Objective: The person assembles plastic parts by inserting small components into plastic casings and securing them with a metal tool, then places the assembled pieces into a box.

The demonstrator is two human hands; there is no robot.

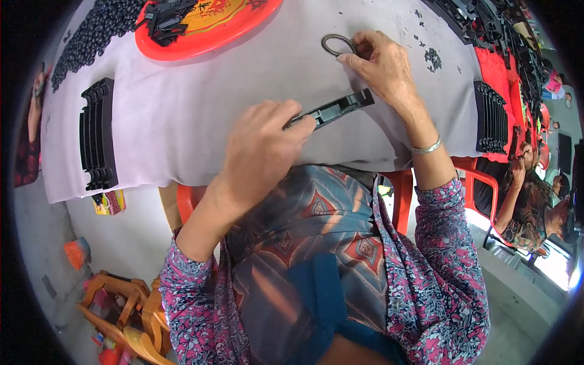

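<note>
My left hand (261, 143) grips a long black plastic piece (342, 108) with an open channel along it. The piece's free end points up and to the right, above the grey cloth (201, 115); its other end is hidden in my fingers. Farther off to the right, my right hand (389, 70) pinches a dark ring (324, 44) by its edge between thumb and fingers. The ring and the black piece are apart.
A red tray (176, 55) at the back holds black strips (164, 27). Small black parts (97, 36) are heaped at the far left. Slotted black racks stand at the left (100, 134) and right (490, 118). A co-worker (529, 204) sits at right, near a red chair (486, 182).
</note>
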